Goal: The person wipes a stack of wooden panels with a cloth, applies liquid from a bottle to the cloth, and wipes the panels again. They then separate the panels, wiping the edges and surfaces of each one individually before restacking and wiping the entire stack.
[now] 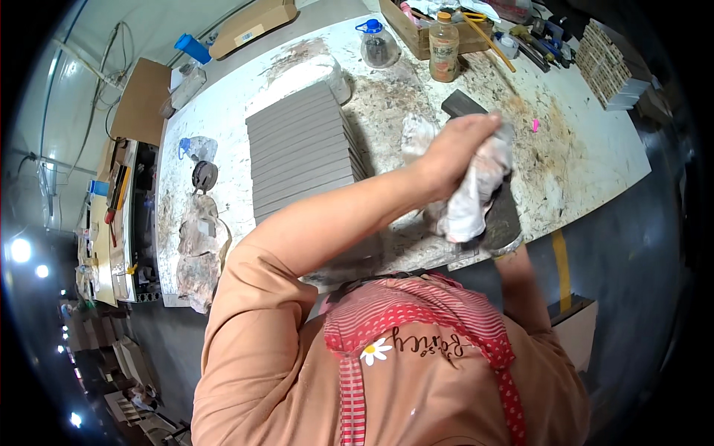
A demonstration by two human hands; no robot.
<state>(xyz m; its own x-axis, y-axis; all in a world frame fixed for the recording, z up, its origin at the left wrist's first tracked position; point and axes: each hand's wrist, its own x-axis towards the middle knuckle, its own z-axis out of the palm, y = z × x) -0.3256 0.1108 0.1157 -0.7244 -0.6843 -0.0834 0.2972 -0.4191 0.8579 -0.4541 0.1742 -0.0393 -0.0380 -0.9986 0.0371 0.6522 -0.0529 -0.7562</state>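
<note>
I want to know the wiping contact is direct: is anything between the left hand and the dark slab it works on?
Yes. The left hand grips a crumpled white rag, and that rag lies between the hand and the dark slab. Nothing else shows between them. The right hand is hidden under the slab's lower edge.

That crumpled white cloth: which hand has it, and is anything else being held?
The left hand grips the crumpled white cloth by its bunched top, against a dark flat slab. The right hand is hidden beneath the slab.

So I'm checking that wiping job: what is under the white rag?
Under the white rag lies a dark grey slab, its far end showing beyond the left hand that clutches the rag. The slab's middle is covered, and the right hand is hidden below it.
</note>
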